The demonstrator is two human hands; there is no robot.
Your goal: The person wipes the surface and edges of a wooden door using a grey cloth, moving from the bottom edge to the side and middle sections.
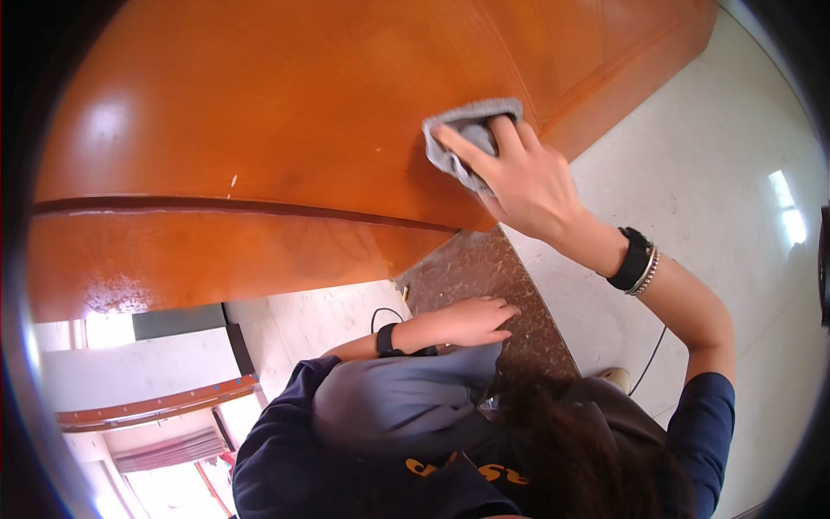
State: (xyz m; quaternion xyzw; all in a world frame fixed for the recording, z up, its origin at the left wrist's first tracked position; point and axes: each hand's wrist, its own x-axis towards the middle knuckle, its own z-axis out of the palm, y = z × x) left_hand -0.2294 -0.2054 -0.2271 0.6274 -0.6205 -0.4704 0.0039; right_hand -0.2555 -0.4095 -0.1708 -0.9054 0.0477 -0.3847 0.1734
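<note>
My right hand (535, 175) grips a folded grey cloth (476, 139) and presses it on a glossy orange-brown wooden door (292, 117), close to its corner. The fingers are spread over the cloth and partly sunk in its folds. A black band and bracelets circle that wrist. My left hand (476, 320) holds nothing and lies over my bent knee (389, 396) in grey trousers, its fingers slightly apart. Small pale marks (233, 181) show on the door's surface, left of the cloth.
A brown patterned stone threshold strip (473, 276) runs below the door corner, beside pale floor tiles (648, 194). Wooden trim (622, 78) adjoins at upper right. Thin black cable (648, 360) lies near my shoe (616, 377). A curtained window (168, 451) shows at lower left.
</note>
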